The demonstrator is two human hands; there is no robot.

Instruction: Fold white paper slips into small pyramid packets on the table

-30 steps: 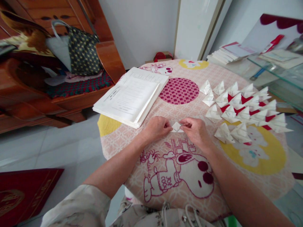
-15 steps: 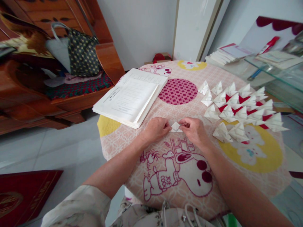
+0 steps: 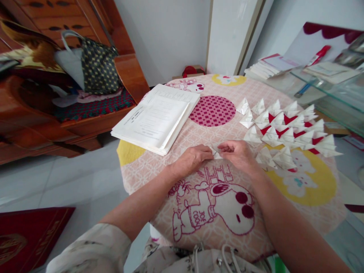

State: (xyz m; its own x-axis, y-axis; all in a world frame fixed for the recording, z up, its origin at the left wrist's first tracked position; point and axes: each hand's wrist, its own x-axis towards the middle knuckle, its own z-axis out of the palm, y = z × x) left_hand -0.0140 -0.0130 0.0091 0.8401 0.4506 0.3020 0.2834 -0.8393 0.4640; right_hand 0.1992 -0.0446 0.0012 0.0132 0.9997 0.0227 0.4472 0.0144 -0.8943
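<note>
The step in hand appears to be the folding or creasing of a small, white, printed paper piece (image 3: 216,155), which lies low between both hands on a round desk (image 3: 136,172) covered with pale pink patterned cloth. The person's left hand (image 3: 196,157) has its fingers drawn narrow over the paper's left side and seems to hold it there. The right hand (image 3: 237,154) bends in at the right side, thumb and fingers close together; whether they grip the edge cannot be told, as the paper is mostly hidden. Judging from this hold, the next move calls for a steady left hand and light, exact fingertip work from the right, so that the edges line up. To the right stand rows of pointed white folded-paper pieces (image 3: 272,135); beyond the left hand lies a thick stack of white printed sheets (image 3: 153,119).
</note>
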